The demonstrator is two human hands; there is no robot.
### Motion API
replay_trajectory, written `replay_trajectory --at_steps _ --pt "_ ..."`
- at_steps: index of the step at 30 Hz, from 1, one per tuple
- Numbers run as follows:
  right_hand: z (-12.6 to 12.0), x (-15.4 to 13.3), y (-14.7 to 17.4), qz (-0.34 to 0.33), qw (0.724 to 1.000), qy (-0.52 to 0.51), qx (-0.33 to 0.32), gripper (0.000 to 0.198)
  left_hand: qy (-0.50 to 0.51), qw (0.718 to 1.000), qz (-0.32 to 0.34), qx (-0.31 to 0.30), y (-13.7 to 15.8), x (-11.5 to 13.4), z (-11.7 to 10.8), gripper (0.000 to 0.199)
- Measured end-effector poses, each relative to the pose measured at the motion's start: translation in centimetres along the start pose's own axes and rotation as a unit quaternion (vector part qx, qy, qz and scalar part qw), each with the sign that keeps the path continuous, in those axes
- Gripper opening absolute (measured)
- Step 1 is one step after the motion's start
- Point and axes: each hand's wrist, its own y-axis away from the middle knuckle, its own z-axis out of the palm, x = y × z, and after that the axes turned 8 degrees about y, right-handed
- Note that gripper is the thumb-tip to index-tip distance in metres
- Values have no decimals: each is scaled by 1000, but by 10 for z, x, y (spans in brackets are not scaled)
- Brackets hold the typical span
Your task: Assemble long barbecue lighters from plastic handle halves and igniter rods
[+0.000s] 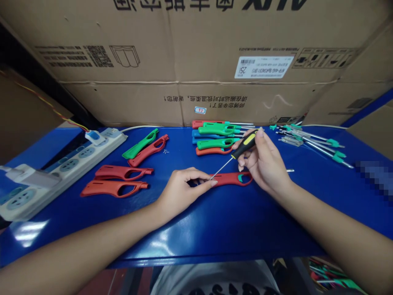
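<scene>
My left hand point(187, 186) pinches the left end of a red gas lighter point(229, 179) that lies on the blue table. A green trigger shows in the lighter's loop, and a bit of metal tube sticks out to the right, beyond my wrist. In my right hand point(264, 162) is a screwdriver point(246, 144) with a black and yellow handle, held slanting. Its thin shaft points down and left, and the tip meets the lighter's end beside my left fingertips. Exactly what the tip touches is hidden by those fingers.
Several assembled lighters point(216, 144) lie in a stack behind my hands. Empty red and green lighter shells point(123, 172) are at left, near a white power strip point(70, 164). Metal tubes with green parts point(319, 143) lie at right. A large cardboard box point(153, 61) stands behind.
</scene>
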Motion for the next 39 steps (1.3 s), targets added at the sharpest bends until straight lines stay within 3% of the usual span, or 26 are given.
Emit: replay_trajectory --at_steps 7,17,23,27,31,36,39 --pt "0 0 0 -1 1000 5 -5 39 14 1000 -16 -2 0 2 -1 11" --pt "0 -3 0 -11 1000 12 -3 40 111 992 -63 -14 -2 4 -1 10" --pt "-8 -18 4 -56 991 45 -115 36 182 977 -90 -59 -4 5 0 9" --pt "-15 -44 10 -75 972 120 -187 49 206 969 -107 -87 -4 7 0 13" --pt "-7 -58 14 -146 945 229 -180 66 225 962 -93 -126 -1 8 0 7" --pt "19 -51 13 -330 891 307 -55 55 169 977 -25 -126 0 8 0 5" --pt "29 -47 13 -354 885 296 -68 52 148 983 14 -107 -1 5 -1 4"
